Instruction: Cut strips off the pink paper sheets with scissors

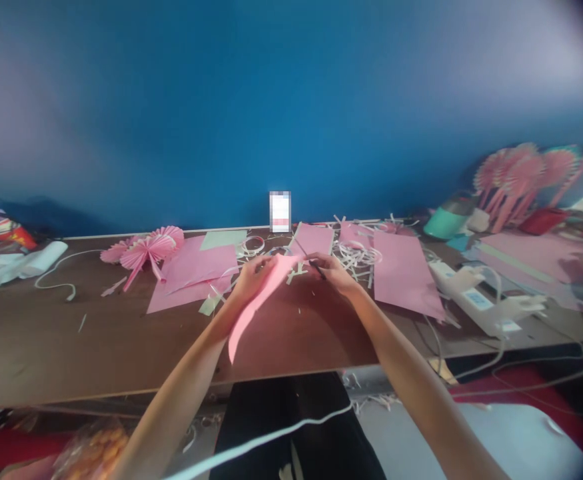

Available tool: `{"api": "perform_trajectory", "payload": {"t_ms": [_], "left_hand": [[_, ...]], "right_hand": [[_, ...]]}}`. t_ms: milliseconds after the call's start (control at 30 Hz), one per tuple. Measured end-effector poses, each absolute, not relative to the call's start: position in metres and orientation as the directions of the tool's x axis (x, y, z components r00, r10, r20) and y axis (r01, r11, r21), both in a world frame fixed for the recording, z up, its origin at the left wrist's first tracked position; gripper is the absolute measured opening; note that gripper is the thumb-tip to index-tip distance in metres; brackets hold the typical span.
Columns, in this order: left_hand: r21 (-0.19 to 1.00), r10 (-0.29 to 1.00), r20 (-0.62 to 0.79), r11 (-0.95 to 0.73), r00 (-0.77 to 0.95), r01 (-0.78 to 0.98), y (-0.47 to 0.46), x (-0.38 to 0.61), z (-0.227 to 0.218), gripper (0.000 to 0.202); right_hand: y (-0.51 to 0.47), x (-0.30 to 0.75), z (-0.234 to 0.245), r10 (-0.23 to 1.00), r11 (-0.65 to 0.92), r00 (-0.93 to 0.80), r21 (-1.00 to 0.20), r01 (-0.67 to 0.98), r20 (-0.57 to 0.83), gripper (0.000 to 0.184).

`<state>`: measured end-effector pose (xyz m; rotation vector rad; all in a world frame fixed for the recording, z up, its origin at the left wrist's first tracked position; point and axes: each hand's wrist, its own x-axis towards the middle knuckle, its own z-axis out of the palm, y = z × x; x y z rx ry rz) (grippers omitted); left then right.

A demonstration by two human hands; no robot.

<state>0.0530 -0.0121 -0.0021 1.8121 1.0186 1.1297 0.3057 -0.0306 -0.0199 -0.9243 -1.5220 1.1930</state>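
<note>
My left hand (254,275) is closed on a sheet of pink paper (254,310), which curves down along my left forearm. Dark-handled scissors (317,269) are in my right hand (336,275), their thin blades pointing at the paper's far edge. Both hands are above the middle of the brown table (301,340). Just beyond them lies another pink sheet (312,239), and a tangle of white paper strips (356,255) is beside my right hand.
Pink sheets (201,267) and folded paper fans (154,250) lie to the left. Rightward are a large pink sheet (405,273), a white power strip (478,300) with cables, a green container (448,219) and several upright pink fans (516,173). A blue wall (271,100) stands behind.
</note>
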Motion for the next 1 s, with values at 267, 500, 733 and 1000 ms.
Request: {"api": "perform_trajectory", "payload": {"t_ms": [267,500,733,1000], "left_hand": [[0.908,0.878,0.242,-0.355,0.413,0.223,-0.016,0.058,-0.013,0.028],[0.912,0.87,0.234,-0.351,0.434,0.212,-0.022,0.063,-0.014,0.033],[0.907,0.859,0.256,-0.372,0.443,0.198,-0.025,0.065,-0.012,0.032],[0.894,0.874,0.228,-0.362,0.429,0.264,-0.025,0.063,-0.016,0.032]], "right_hand": [[-0.029,0.311,-0.025,0.905,0.286,-0.367,-0.946,0.154,0.214,0.033],[-0.026,0.31,-0.027,0.847,0.376,-0.473,-0.901,0.214,0.242,0.029],[-0.029,0.31,-0.024,0.833,0.357,-0.509,-0.914,0.192,0.219,0.033],[-0.03,0.309,-0.024,0.832,0.305,-0.533,-0.93,0.206,0.154,0.035]]}}
